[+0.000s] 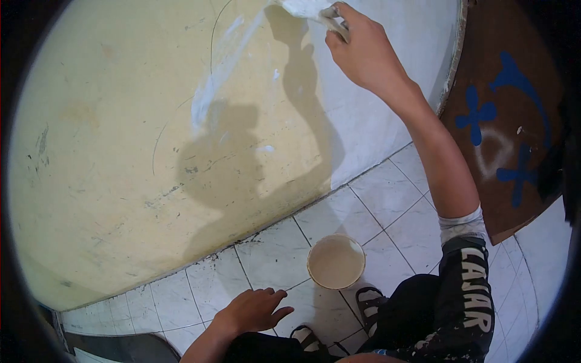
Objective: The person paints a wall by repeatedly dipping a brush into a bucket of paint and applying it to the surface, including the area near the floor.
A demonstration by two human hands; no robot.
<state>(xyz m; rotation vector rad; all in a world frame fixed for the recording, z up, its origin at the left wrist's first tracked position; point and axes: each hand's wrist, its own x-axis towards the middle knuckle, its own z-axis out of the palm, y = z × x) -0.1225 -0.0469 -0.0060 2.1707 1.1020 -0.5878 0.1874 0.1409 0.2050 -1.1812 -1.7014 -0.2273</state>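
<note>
White-coated brush (304, 8) in R hand (364, 51), pt. cut off.

The bucket (336, 287) stands on the floor (272, 260), before the wall (109, 151); the panel (502, 151) is at far right.

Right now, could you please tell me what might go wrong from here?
The open bucket stands on the floor tiles close to a sandalled foot, so a careless step could tip it. The brush in the right hand is coated in white and raised against the wall, so it might drip or run onto the tiles.
</note>
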